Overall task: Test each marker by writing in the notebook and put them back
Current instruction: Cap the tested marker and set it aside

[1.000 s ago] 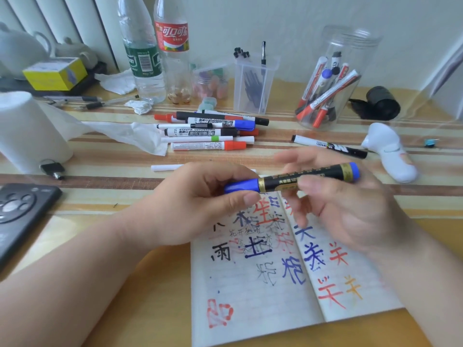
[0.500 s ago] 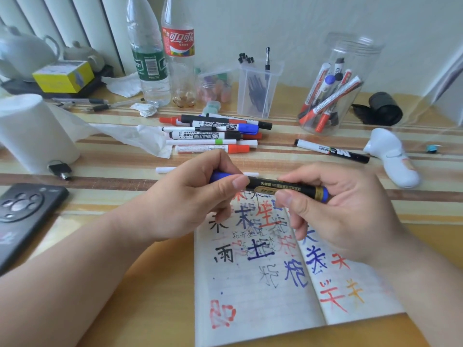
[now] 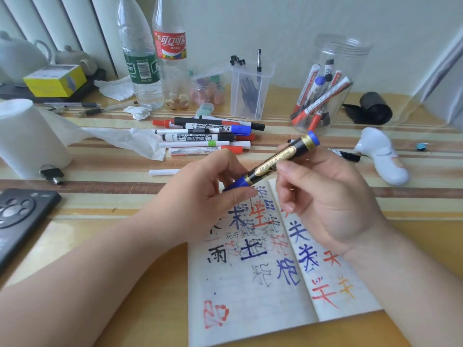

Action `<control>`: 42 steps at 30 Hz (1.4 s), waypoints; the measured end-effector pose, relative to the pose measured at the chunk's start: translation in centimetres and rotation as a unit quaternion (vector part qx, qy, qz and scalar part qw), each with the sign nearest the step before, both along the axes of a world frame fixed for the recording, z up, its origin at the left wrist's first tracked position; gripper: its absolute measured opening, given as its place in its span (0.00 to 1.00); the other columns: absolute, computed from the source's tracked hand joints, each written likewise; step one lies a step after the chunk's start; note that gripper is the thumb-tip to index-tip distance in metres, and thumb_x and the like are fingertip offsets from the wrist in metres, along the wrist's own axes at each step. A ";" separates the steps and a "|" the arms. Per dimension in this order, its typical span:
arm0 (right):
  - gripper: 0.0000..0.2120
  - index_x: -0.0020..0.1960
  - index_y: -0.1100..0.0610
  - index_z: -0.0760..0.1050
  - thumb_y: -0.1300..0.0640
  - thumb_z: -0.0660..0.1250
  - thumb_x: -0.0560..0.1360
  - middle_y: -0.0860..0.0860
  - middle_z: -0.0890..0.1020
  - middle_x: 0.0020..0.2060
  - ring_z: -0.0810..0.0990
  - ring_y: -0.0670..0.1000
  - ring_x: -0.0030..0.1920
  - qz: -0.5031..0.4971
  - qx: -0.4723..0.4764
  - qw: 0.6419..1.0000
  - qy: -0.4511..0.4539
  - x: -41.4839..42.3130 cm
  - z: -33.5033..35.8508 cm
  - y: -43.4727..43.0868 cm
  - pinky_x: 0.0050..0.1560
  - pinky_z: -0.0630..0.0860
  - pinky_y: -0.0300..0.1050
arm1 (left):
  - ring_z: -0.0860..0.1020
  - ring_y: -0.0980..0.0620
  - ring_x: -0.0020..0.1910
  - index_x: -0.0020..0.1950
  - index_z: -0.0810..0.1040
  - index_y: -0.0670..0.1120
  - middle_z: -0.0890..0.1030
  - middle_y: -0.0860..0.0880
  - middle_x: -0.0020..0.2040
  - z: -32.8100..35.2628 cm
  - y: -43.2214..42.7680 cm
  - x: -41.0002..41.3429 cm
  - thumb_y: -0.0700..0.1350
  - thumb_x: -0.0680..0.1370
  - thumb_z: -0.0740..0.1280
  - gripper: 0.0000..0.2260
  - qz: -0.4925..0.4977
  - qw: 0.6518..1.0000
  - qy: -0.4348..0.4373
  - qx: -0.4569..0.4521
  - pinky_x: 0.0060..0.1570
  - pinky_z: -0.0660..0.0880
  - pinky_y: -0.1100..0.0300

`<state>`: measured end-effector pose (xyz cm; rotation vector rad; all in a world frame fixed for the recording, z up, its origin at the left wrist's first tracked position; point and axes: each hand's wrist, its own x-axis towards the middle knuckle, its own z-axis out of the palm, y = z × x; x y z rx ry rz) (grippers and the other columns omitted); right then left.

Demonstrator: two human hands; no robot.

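A black marker with gold bands and blue ends (image 3: 274,163) is held tilted above the open notebook (image 3: 260,294), its far end raised to the right. My left hand (image 3: 203,194) pinches its blue cap at the lower end. My right hand (image 3: 323,196) grips the black barrel. The notebook's pages carry several characters in black, blue, red and orange. A pile of several markers (image 3: 208,136) lies behind my hands. A clear jar (image 3: 328,83) at the back right holds several more markers.
A paper roll (image 3: 27,136) with a trailing sheet stands at the left, a dark device (image 3: 22,216) below it. Two bottles (image 3: 155,51), a clear pen cup (image 3: 250,88), a white gadget (image 3: 380,156) and a lone black-capped marker (image 3: 348,155) sit on the striped tabletop.
The marker dipped to nearly level, then its right end swung upward. Both hands kept hold of it throughout, the left on the blue cap.
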<state>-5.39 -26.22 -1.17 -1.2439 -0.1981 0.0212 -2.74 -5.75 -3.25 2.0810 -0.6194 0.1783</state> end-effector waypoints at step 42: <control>0.27 0.64 0.56 0.79 0.42 0.47 0.83 0.56 0.76 0.67 0.63 0.60 0.73 -0.374 -0.685 0.626 -0.003 19.3 10.1 -9.1 0.73 0.58 0.60 | 0.78 0.58 0.38 0.54 0.78 0.55 0.77 0.63 0.42 0.5 -1.0 -0.6 0.51 0.79 0.63 0.07 0.053 0.992 -0.112 0.035 0.36 0.77 0.56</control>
